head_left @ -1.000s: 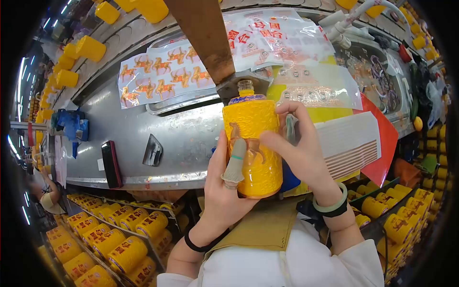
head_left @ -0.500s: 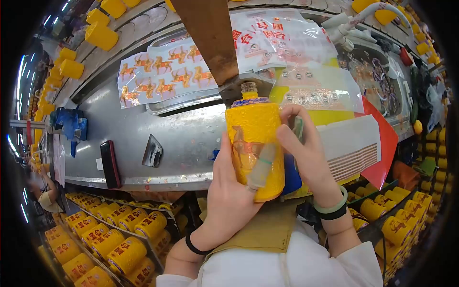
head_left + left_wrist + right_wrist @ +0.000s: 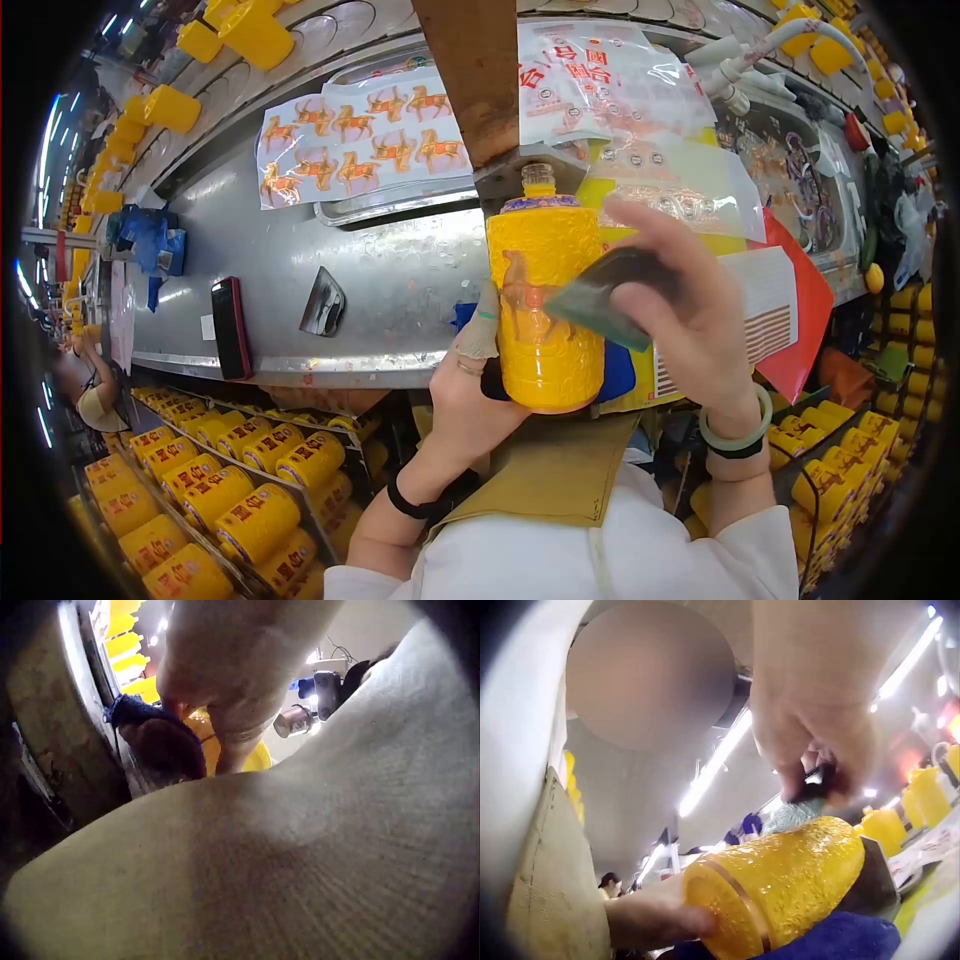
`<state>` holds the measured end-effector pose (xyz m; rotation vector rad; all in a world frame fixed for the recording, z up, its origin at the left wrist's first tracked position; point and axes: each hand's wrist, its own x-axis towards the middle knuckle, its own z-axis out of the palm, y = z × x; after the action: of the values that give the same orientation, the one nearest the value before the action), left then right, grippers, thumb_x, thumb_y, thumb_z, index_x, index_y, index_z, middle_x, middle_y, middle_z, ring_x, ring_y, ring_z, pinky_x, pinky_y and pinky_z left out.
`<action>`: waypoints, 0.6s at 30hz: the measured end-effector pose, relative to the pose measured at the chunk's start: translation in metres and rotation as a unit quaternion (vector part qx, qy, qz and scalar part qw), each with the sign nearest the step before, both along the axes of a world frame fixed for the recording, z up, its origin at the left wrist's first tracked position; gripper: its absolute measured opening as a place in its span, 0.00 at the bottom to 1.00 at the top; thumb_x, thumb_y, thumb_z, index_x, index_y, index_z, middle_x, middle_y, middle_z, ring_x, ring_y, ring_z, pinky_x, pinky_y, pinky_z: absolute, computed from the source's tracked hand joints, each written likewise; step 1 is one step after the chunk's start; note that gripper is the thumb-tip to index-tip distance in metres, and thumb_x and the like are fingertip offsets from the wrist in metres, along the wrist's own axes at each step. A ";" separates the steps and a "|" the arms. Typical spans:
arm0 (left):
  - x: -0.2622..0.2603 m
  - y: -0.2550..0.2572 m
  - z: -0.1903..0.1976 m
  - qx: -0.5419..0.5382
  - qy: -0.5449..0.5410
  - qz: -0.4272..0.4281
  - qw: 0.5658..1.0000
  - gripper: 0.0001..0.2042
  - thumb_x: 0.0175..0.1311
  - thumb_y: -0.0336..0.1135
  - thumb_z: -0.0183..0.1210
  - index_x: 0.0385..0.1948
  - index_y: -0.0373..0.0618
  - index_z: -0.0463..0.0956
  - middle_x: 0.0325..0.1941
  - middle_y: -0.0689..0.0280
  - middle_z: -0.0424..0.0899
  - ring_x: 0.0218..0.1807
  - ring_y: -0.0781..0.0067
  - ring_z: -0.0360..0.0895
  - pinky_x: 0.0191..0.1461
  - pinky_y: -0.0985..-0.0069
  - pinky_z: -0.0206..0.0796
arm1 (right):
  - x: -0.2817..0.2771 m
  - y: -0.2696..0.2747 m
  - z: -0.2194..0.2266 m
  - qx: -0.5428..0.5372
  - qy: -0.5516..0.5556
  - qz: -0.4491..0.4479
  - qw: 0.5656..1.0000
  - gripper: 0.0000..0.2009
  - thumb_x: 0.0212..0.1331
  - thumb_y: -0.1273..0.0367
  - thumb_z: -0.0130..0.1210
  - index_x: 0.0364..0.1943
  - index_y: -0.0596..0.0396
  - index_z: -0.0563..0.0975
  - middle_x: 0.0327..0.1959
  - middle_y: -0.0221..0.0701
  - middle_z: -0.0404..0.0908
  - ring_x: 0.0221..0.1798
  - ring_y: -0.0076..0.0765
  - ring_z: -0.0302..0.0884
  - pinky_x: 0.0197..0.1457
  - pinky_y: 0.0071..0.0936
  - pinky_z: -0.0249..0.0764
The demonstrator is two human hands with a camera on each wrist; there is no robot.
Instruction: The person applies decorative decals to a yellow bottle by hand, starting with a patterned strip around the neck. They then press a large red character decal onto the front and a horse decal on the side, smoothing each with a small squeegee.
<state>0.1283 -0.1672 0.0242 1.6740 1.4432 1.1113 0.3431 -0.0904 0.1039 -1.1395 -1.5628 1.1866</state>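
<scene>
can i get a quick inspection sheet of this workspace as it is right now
surface: steel bench, scuffed.
job's things: yellow bottle, upright, horse label facing the camera; dark scraper against it.
clutter: horse sticker sheets, phone, blue cloth.
grips: left hand holds the bottle from below; right hand pinches the scraper.
cables: nothing seen.
surroundings: crates of yellow bottles below the bench.

Red characters 国 and 台 (others blurred) on the clear sticker sheet [image 3: 600, 85].
</scene>
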 end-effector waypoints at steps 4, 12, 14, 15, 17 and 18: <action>-0.003 0.005 0.010 0.083 0.039 -0.018 0.996 0.49 0.41 0.35 0.85 0.71 0.34 0.69 0.68 0.49 0.80 0.66 0.50 0.80 0.67 0.63 0.73 | -0.001 0.025 0.012 0.233 -0.231 -0.008 0.945 0.23 0.58 0.83 0.63 0.60 0.56 0.80 0.46 0.35 0.87 0.50 0.36 0.84 0.56 0.30 0.77; 0.013 -0.004 0.008 -0.136 -0.288 0.057 0.946 0.49 0.49 0.27 0.81 0.76 0.37 0.61 0.74 0.52 0.70 0.69 0.59 0.76 0.73 0.59 0.71 | -0.010 -0.020 -0.003 0.466 -0.196 0.248 0.827 0.15 0.55 0.71 0.65 0.48 0.42 0.86 0.48 0.22 0.86 0.36 0.27 0.75 0.40 0.26 0.75; 0.013 -0.001 0.010 -0.073 -0.225 0.018 0.972 0.51 0.47 0.30 0.83 0.76 0.37 0.59 0.71 0.52 0.73 0.67 0.58 0.78 0.71 0.60 0.72 | -0.012 -0.011 -0.003 0.431 -0.191 0.194 0.860 0.16 0.54 0.71 0.65 0.49 0.45 0.85 0.46 0.23 0.86 0.36 0.28 0.75 0.39 0.27 0.75; 0.012 0.000 0.008 -0.012 -0.150 -0.009 0.988 0.53 0.46 0.32 0.84 0.75 0.36 0.60 0.71 0.53 0.74 0.66 0.58 0.79 0.70 0.61 0.73 | -0.011 -0.004 -0.003 0.393 -0.174 0.143 0.891 0.17 0.53 0.72 0.65 0.50 0.48 0.85 0.44 0.24 0.86 0.35 0.29 0.74 0.38 0.28 0.75; 0.011 -0.003 0.006 -0.001 -0.121 0.001 0.993 0.54 0.44 0.34 0.85 0.75 0.36 0.60 0.70 0.52 0.75 0.66 0.59 0.79 0.69 0.61 0.73 | -0.002 0.016 -0.003 0.415 -0.270 0.059 0.867 0.15 0.54 0.72 0.66 0.48 0.51 0.85 0.42 0.26 0.86 0.35 0.33 0.75 0.39 0.31 0.74; 0.011 -0.005 0.006 0.006 -0.090 0.015 0.996 0.55 0.41 0.36 0.87 0.75 0.35 0.61 0.69 0.52 0.75 0.66 0.59 0.79 0.69 0.62 0.73 | 0.004 0.027 -0.003 0.450 -0.286 -0.014 0.846 0.13 0.55 0.73 0.65 0.46 0.51 0.85 0.42 0.26 0.86 0.36 0.34 0.76 0.40 0.32 0.74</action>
<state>0.1389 -0.1720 0.0301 1.5220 1.3537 1.2569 0.3466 -0.0632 0.1007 -0.8620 -2.1746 -0.0409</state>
